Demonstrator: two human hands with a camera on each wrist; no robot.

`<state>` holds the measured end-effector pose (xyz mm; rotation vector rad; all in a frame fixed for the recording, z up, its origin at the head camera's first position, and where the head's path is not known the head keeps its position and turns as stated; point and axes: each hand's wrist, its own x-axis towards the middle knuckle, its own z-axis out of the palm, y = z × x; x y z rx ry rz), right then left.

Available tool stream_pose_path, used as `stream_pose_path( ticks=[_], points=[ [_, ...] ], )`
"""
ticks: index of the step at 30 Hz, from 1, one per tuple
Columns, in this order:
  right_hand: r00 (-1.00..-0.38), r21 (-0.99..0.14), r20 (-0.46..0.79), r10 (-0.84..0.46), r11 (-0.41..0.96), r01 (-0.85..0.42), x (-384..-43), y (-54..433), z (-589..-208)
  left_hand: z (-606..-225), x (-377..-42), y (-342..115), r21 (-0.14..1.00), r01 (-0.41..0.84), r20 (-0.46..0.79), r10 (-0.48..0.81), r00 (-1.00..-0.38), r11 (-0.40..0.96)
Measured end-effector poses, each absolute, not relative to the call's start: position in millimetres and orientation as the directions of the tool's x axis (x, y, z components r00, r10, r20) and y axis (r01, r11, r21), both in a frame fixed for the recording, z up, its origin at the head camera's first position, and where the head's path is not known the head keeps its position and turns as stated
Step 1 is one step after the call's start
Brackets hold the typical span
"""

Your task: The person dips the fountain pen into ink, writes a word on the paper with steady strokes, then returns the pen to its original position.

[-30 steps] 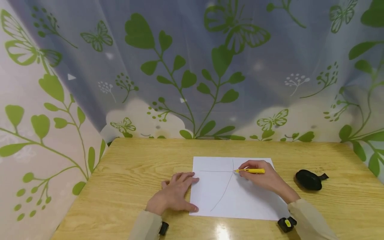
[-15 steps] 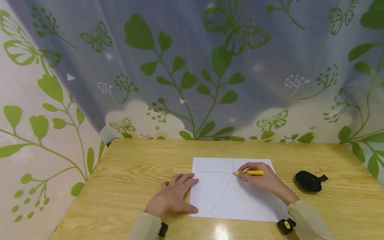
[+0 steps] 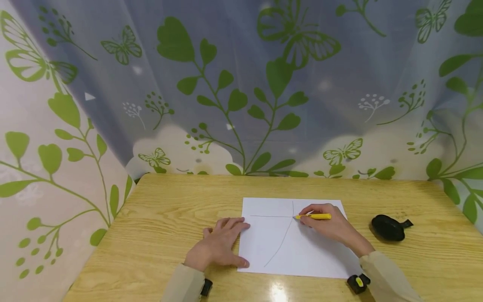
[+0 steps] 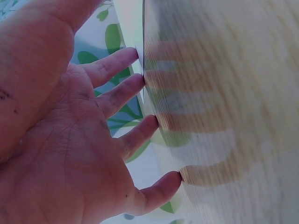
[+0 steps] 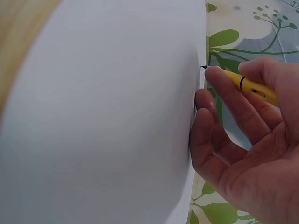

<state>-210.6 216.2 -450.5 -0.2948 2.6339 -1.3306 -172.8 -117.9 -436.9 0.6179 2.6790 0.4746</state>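
Note:
A white sheet of paper [image 3: 260, 247] lies on the wooden table, bearing a horizontal line and a long curved line that cross near its upper middle. My right hand [image 3: 333, 222] pinches a yellow pen [image 3: 320, 216], its tip at the crossing of the lines. In the right wrist view the pen [image 5: 259, 91] sits between thumb and forefinger, the other fingers curled against the paper [image 5: 107, 93]. My left hand [image 3: 219, 245] rests spread at the paper's left edge, thumb and fingertips on or beside it. In the left wrist view the left hand's fingertips [image 4: 161, 189] touch the table.
A black oval object with a short tab [image 3: 388, 227] lies on the wooden table [image 3: 170, 201], right of the paper. Behind the table hangs a curtain [image 3: 234, 105] with green leaves and butterflies. Black wrist devices sit at both sleeves.

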Motion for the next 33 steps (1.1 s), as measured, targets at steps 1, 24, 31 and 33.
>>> stream_pose_path(
  ticks=[1,24,31,33],
  points=[
    [-0.965,-0.811,-0.069,-0.252,0.578,-0.093,-210.4,216.0,-450.4,-436.6,-172.7,-117.7,0.391,0.353,-0.258,0.469,-0.844,0.850],
    [-0.962,-0.796,-0.126,-0.244,0.604,-0.049,-205.2,214.9,-445.4,-434.2,-172.6,-118.7,0.388,0.350,-0.266,0.467,-0.843,0.853],
    [-0.963,-0.795,-0.131,-0.237,0.605,-0.041,-204.6,216.7,-445.9,-433.3,-172.7,-118.5,0.392,0.357,-0.267,0.476,-0.838,0.848],
    [-0.962,-0.797,-0.135,-0.238,0.603,-0.037,-204.8,216.7,-445.8,-433.2,-172.6,-118.6,0.390,0.363,-0.265,0.481,-0.836,0.846]
  ],
)
